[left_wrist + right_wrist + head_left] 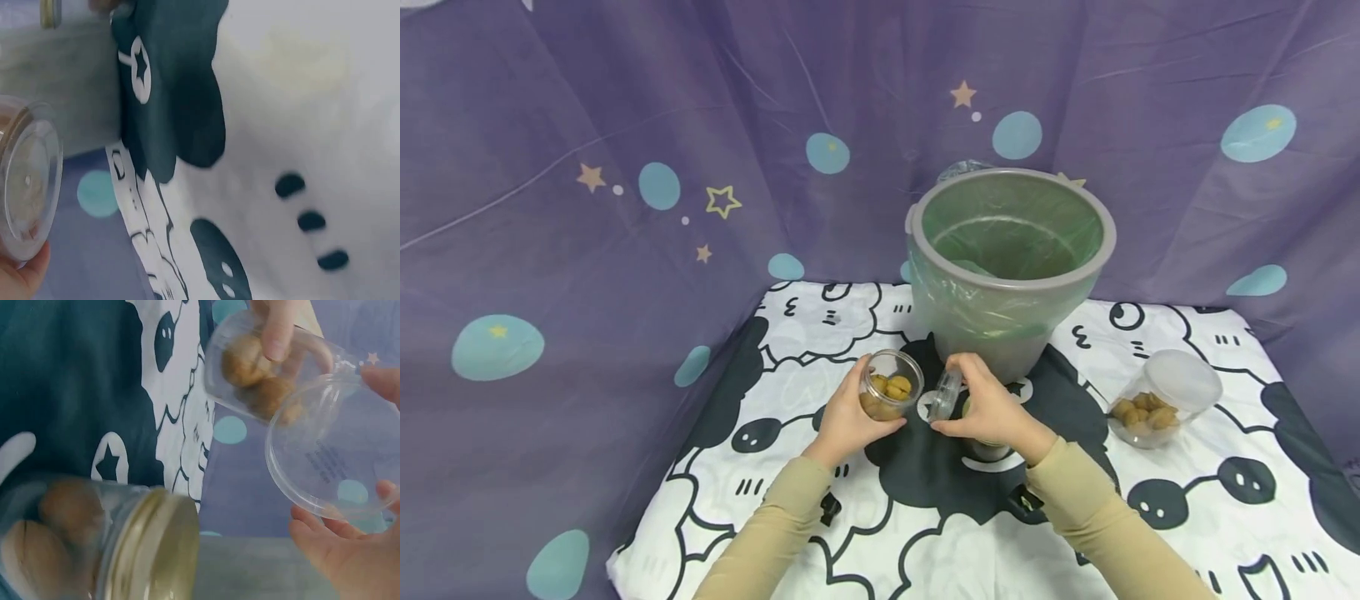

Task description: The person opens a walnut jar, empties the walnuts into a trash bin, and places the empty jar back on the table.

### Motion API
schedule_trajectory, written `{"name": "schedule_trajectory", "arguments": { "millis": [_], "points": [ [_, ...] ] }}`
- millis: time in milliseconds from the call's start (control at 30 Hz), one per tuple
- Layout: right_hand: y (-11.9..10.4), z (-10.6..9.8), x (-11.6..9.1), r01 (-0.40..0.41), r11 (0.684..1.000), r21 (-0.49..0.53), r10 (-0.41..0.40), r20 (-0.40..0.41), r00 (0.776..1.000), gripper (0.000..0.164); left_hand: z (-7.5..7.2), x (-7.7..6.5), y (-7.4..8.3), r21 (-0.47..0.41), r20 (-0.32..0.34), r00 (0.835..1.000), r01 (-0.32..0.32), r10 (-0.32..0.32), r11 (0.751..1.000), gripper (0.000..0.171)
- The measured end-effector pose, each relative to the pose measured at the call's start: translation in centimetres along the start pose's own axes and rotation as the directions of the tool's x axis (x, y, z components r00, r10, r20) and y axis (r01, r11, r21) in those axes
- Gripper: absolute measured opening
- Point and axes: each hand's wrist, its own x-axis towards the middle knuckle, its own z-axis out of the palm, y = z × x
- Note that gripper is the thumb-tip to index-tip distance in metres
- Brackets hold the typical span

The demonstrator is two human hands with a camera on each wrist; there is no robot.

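Over the middle of a black-and-white cloth printed with cartoon sheep (985,550), a person's two hands work close together. The left hand (850,422) holds a clear round plastic jar (880,411), its fingers and thumb curled about the side. Through the open mouth brown, rounded nuts (893,388) show, lying in the lower part.

The right hand (992,408) has its fingers and thumb clamped on opposite edges of a clear round plastic lid (946,395) — held on edge just beside the jar's rim, with a narrow gap between the two. Both sleeves (1108,525) are beige and reach the wrists.

Below the right hand, and partly hidden by it in the head view, is another clear jar closed with a shiny gold-coloured lid (169,550); the right wrist view shows large brown nuts (72,509) inside (somewhat blurred at that range).

Farther to the right, well apart from the hands, a clear jar with a translucent whitish lid (1186,387) holds more brown nuts (1144,414). Behind the hands stands a tall grey bin (1026,360), lined with a thin green plastic bag (1007,321) folded over its outside. A purple curtain (587,275) with pale blue ovals and small stars hangs beyond — and along the left side too.
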Motion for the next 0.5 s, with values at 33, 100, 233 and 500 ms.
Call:
{"name": "schedule_trajectory", "arguments": {
  "millis": [33, 100, 233, 500],
  "points": [
    [0.0, 0.3, 0.0, -0.006, 1.0, -0.006, 0.006, 0.002, 1.0, 0.073, -0.3, 0.0, -0.2, -0.007, -0.011, 1.0, 0.013, -0.013, 1.0, 0.107],
    [-0.1, 0.8, 0.1, -0.008, 1.0, -0.008, 0.008, -0.001, 1.0, 0.072, -0.8, -0.1, -0.6, -0.019, -0.037, 0.999, 0.032, -0.033, 0.999, 0.107],
    [-0.4, 1.8, 0.5, 0.004, 1.0, 0.019, -0.004, 0.014, 1.0, 0.07, -1.8, -0.1, -1.5, -0.031, -0.087, 0.995, 0.053, -0.056, 0.998, 0.107],
    [-1.5, 4.8, 1.8, -0.077, 0.995, 0.065, 0.066, 0.159, 0.985, 0.065, -3.3, -0.2, -2.8, -0.048, -0.138, 0.982, 0.121, -0.126, 0.992, 0.109]
  ]
}}
